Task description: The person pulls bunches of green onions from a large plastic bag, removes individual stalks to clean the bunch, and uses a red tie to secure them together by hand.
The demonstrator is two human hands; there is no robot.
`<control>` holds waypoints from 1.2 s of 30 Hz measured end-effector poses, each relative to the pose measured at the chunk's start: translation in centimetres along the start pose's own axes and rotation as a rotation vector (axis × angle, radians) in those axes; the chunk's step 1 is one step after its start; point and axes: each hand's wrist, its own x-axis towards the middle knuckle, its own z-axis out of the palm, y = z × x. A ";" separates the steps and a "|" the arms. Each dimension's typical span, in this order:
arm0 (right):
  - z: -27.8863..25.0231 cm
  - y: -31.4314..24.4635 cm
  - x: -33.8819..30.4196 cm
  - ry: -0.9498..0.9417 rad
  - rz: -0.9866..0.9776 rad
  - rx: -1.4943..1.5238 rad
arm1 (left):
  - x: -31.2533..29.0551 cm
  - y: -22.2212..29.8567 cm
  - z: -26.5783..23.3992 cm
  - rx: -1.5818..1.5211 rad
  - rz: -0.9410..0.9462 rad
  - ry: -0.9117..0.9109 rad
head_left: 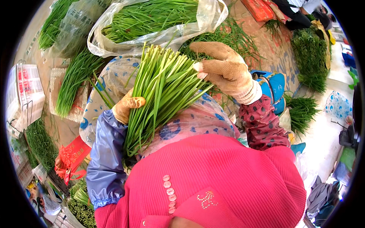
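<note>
Bare brown ground (274, 53) opens at two o'clock from the right grip (227, 70)! Blue bag (276, 86) blocks four, stuffed plastic bag (210, 18) walls off ten, loose greens (232, 37) clutter twelve.

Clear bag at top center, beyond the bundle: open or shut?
Open. The clear bag has its edges spread apart, and the green stalks inside lie exposed.

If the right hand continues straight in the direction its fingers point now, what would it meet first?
The right hand would probably meet the bunch of green stalks first; whether they touch now is unclear.
</note>
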 end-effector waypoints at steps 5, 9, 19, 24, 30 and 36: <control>-3.0 1.4 -1.2 0.353 0.272 -0.084 | -0.1 -0.7 -0.1 -0.003 0.055 0.046; -10.6 5.3 -4.8 1.160 0.735 0.113 | -0.3 0.4 1.1 -0.050 -0.007 0.000; 2.5 -4.5 3.0 -0.089 0.446 -0.359 | -0.1 0.7 2.5 0.031 0.075 0.014; 5.1 -3.6 2.6 -0.063 0.434 -0.347 | 0.5 0.3 2.2 0.116 0.128 -0.114; 6.5 -1.3 0.1 0.051 0.288 -0.351 | 1.1 0.9 4.2 0.256 0.113 -0.065; -1.8 5.5 -1.2 0.319 0.895 -0.311 | 1.4 0.9 4.5 0.233 0.080 -0.121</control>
